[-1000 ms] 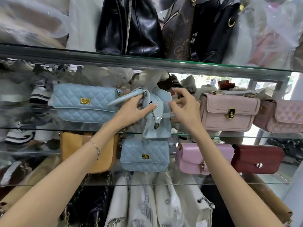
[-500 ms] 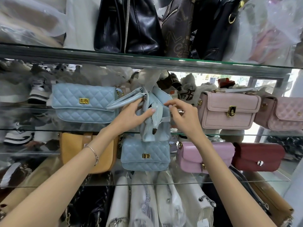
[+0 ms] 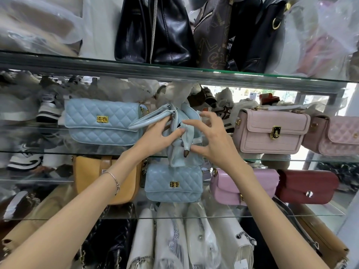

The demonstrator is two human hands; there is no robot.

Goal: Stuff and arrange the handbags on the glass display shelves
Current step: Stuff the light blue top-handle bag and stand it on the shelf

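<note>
A small light-blue handbag [image 3: 177,158] stands end-on at the front edge of the middle glass shelf [image 3: 291,161], its strap [image 3: 147,119] looping out to the left. My left hand [image 3: 161,136] grips its left side near the zipper. My right hand [image 3: 211,140] is against its right side, fingers spread and curled around the zipper end. A quilted light-blue bag [image 3: 103,121] lies to the left and a pale pink bag [image 3: 272,131] to the right on the same shelf.
The shelf below holds a mustard bag [image 3: 93,177], a small quilted blue bag [image 3: 173,183], a lilac bag [image 3: 225,186] and a dark red bag [image 3: 307,186]. Black bags [image 3: 155,30] stand on the top shelf. White and black bags hang at the bottom.
My right hand has come down from the bag's top to its right side and spread its fingers. My left hand keeps its grip on the bag.
</note>
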